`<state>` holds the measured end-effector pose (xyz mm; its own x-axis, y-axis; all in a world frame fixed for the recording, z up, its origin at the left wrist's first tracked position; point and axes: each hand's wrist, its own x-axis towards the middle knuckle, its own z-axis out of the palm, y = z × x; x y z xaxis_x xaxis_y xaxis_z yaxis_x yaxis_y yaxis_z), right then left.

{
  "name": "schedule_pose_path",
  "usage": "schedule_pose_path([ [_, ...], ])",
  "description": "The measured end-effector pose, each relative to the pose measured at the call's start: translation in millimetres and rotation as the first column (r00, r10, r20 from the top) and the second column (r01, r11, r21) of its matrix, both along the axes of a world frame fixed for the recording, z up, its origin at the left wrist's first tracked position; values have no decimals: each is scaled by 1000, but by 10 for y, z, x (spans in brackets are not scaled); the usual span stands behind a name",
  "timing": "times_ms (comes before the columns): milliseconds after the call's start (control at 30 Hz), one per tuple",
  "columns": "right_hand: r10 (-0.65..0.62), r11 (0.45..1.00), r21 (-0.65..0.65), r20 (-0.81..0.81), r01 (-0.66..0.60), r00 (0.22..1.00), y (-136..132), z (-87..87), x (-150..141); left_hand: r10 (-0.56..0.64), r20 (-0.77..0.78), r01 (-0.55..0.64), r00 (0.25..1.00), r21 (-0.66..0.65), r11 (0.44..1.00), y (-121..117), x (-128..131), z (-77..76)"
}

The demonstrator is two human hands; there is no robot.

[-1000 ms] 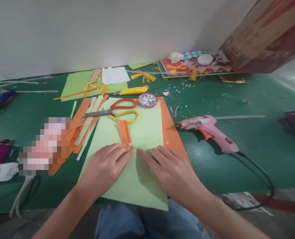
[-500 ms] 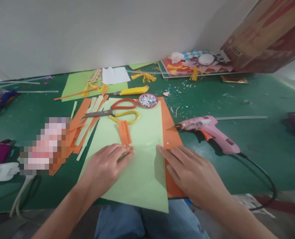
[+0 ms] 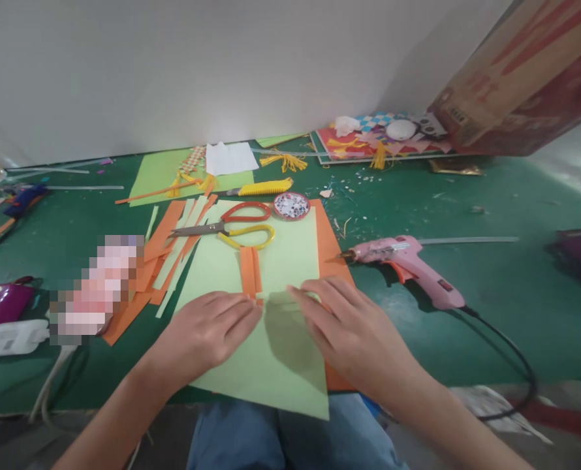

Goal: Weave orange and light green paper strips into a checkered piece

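Note:
A sheet of pale green paper (image 3: 281, 378) lies before me on top of an orange sheet (image 3: 329, 228). My left hand (image 3: 209, 329) has its fingertips closed on the lower end of a few orange paper strips (image 3: 250, 271), side by side on the green sheet. A thin pale green strip (image 3: 275, 301) runs rightward from that end, hard to tell from the paper beneath. My right hand (image 3: 352, 323) has its thumb and fingers drawn together on this strip; its fingers partly cover it. Scissors (image 3: 222, 227) with red and yellow handles rest just beyond the strips.
A pink glue gun (image 3: 408, 261) with a glue stick lies right, its cord trailing off. Loose paper strips (image 3: 173, 254) and a blurred-out object (image 3: 97, 287) lie left. Farther back are a yellow cutter (image 3: 266, 187), a dish of small bits (image 3: 292, 205) and tasselled crafts (image 3: 383, 140).
My right hand has moved left along the pale green strip, toward my left hand, and its fingers have drawn together. The left hand stays at the orange strips. The view has shifted slightly.

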<state>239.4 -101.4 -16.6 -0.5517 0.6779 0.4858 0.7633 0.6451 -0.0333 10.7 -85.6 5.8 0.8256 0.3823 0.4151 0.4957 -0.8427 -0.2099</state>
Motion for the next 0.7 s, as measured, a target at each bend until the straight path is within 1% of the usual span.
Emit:
schedule_pose_path([
  [67, 58, 997, -47, 34, -57, 998, 44, -1, -43, -4, 11, 5, 1000, -61, 998, -6, -35, 3],
  [167, 82, 989, -129, 52, -75, 995, 80, -14, -75, 2, 26, 1, 1000, -117, 993, -27, -82, -20],
  [333, 59, 983, -174, 17, -55, 998, 49, -25, -95, 115, 30, -112, 993, -77, 991, -45, -96, -75],
  [467, 41, 985, -169, -42, -47, 998, -11, -6, -117, 159, 12, -159, 987, -37, 987, -27, -41, -71],
  [600, 31, 988, -146, -83, -43, 996, -48, -4, -128, 156, 18, -156, 988, -35, 987, -3, 23, -59],
  [700, -8, 984, -178, -140, -17, 990, -61, -16, -124, 142, 16, -141, 990, -56, 988, 8, 41, -61],
])
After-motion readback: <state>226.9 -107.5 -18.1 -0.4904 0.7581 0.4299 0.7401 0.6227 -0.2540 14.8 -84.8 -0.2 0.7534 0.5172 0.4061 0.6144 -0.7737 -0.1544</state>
